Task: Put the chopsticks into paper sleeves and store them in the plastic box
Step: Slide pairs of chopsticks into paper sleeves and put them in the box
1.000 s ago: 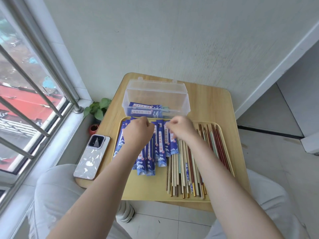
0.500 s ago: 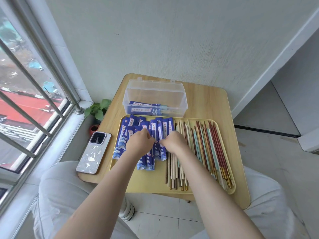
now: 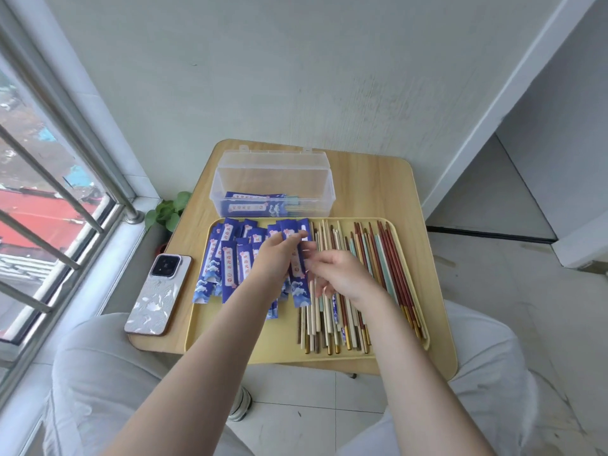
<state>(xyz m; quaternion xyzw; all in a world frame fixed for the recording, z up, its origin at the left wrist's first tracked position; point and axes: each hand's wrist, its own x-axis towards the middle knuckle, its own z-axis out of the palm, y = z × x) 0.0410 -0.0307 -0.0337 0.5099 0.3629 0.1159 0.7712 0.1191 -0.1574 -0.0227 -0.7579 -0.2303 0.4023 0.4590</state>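
Left hand (image 3: 275,258) pinches one blue paper sleeve (image 3: 297,269) over the sleeve pile on the yellow tray (image 3: 230,343); right hand (image 3: 342,274) hovers just beside it above the loose chopsticks (image 3: 378,274), fingers curled, whether they grip a stick I cannot tell. Judged step: selecting a sleeve and a pair, so next the sleeve mouth needs opening and two matching sticks feeding in, then over to the clear plastic box (image 3: 273,179), which holds a few sleeved sets already. Small wooden desk (image 3: 368,185) in a corner by a barred window (image 3: 49,199), phone (image 3: 159,294) at its left edge, potted plant (image 3: 169,210) beside it on the sill.
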